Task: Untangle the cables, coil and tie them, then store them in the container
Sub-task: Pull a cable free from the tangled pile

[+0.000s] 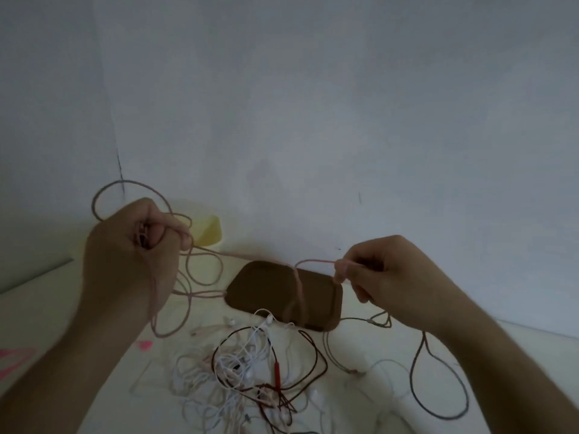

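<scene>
My left hand (131,255) is raised over the table and grips several loops of a pink cable (205,270). The same cable runs right across the air to my right hand (385,277), which pinches it between thumb and fingertips. Below both hands lies a tangle of white, pink and dark red cables (250,377) on the table. A grey cable (438,386) loops on the table under my right wrist. A brown container (260,292) lies behind the tangle, with the pink cable hanging in front of it.
A yellow container (208,234) stands at the back left by the wall, partly hidden by my left hand. Pink marks (18,358) show at the table's left edge. The white wall rises close behind the table.
</scene>
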A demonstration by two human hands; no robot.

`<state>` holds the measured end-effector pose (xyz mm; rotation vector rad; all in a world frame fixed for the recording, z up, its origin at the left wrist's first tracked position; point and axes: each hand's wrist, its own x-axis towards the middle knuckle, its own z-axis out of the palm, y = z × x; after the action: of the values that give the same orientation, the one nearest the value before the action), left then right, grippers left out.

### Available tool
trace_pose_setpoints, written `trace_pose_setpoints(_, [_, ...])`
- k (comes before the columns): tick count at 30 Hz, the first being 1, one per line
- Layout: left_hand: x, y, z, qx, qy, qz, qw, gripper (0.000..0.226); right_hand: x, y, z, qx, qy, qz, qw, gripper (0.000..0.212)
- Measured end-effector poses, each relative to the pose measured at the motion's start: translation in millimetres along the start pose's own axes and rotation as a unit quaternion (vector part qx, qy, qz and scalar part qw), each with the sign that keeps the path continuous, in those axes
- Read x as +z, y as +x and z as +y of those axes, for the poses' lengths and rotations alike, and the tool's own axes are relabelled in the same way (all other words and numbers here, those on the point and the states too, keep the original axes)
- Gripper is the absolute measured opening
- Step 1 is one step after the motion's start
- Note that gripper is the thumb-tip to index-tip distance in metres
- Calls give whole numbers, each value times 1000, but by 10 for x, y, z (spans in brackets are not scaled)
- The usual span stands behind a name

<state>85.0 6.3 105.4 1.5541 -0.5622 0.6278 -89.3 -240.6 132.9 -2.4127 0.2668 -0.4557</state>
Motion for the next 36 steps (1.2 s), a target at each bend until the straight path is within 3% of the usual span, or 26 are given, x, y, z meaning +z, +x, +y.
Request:
trace_pose_setpoints(5, [-119,150,-416,-81,87,8,993,4,-281,-29,292,69,149,37,986,39])
trace_pose_setpoints(9, [-156,103,-495,-122,136,-5,983,15,-377,25,404,98,402,121,902,39])
trace_pose_setpoints(11, [-98,67,-342,-140,43,-33,989,11,-361,77,331,85,458,140,874,26])
trace_pose_setpoints(14, [28,31,23,-170,-77,-112,976,30,-263,161,80,38,487,96,867,10])
trace_pose_setpoints(17, [121,-20,391,-189,-145,-180,955,36,-122,227,-250,-9,410,30,912,21])
trace_pose_setpoints(20, [190,-82,604,-173,-163,-209,949,22,-9,247,-569,-57,269,-15,961,27])
trace_pose_setpoints(23, [173,-122,753,-162,-172,-235,943,36,30,226,-772,-94,149,-44,983,25])
trace_pose_setpoints(28, [112,-154,874,-198,-206,-275,918,41,89,222,-892,-152,11,-19,988,24])
trace_pose_setpoints(32, [22,-126,807,-178,-217,-255,925,48,65,187,-896,-152,-35,21,988,22])
trace_pose_setpoints(36, [-53,-126,806,-166,-164,-334,913,55,38,140,-897,-163,-55,38,984,20])
